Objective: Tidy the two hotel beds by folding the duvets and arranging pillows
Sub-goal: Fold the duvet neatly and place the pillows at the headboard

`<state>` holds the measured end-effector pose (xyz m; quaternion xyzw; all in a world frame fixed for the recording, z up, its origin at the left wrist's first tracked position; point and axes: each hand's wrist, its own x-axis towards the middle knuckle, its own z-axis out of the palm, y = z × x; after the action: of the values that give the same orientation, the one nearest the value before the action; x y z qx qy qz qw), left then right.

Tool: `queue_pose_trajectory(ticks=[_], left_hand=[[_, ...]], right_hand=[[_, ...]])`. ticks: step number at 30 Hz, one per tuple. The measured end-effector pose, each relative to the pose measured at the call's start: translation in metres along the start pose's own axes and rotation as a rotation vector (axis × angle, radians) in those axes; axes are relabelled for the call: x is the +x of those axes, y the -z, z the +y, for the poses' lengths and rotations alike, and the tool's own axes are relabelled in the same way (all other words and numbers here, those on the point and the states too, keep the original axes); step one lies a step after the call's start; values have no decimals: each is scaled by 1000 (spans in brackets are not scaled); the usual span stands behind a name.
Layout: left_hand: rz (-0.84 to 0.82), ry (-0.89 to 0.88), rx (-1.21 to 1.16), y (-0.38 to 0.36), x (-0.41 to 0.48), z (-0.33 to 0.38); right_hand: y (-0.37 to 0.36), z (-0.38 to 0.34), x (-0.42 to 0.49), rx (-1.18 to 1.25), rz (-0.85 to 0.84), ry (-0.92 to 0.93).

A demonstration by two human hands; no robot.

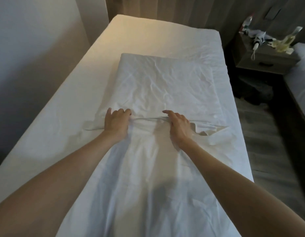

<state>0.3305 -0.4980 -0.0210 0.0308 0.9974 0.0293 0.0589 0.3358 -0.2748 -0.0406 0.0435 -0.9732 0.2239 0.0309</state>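
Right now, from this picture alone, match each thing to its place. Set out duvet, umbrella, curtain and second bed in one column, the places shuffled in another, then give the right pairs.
Things
1. duvet
2. umbrella
3. curtain
4. second bed

Places
A. on the nightstand
B. at the picture's right edge
C. under the left hand and right hand
D. beyond the far end of the bed

Pairs: 1-C; 2-A; 3-D; 4-B
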Motion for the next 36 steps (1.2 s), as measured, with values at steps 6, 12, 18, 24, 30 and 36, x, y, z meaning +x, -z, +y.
queue_pose_trajectory(ticks=[6,12,18,24,30,36], left_hand=[[106,-46,-180,-66,-38,12],[-205,-118,-195,-114,-110,86],[-199,54,-224,-141,-97,116],[-164,68,-140,-161,-84,116],[-237,87,-163,-161,-71,121],[-232,-90,-215,-145,-84,143]], right_hand=[[-44,23,-51,-18,-110,42],[-51,37,-105,-304,-134,106],[-22,105,-114,-503,-105,74],[-40,167,-87,-372,-303,-282],[-64,196,-69,-158,-462,-384],[-42,207,-55,-126,-245,-434]])
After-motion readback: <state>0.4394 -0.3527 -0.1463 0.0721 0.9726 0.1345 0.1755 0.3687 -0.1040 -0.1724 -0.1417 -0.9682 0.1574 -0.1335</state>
